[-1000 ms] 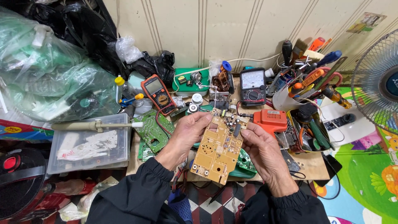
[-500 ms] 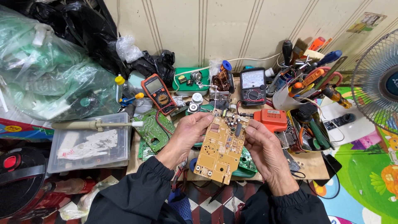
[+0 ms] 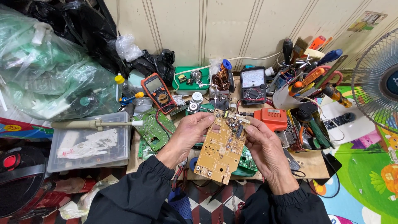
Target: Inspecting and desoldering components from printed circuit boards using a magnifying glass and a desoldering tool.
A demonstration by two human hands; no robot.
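Observation:
I hold a tan circuit board (image 3: 222, 150) above a cluttered workbench, its long side tilted toward me. My left hand (image 3: 187, 135) grips its upper left edge, thumb near the top components. My right hand (image 3: 264, 150) grips the right edge, fingers up by the small parts at the top. A green circuit board (image 3: 152, 127) lies on the bench just left of my left hand. Another green board (image 3: 248, 161) shows under the tan one.
A red digital multimeter (image 3: 158, 92), a black analog meter (image 3: 252, 84) and an orange box (image 3: 272, 118) sit behind the board. A tool cup (image 3: 286, 96) and tin of tools (image 3: 309, 128) stand right, a fan (image 3: 379, 79) beyond. A clear bin (image 3: 89, 143) is left.
The tan board has shifted slightly right and up between my hands. Both hands keep their grip.

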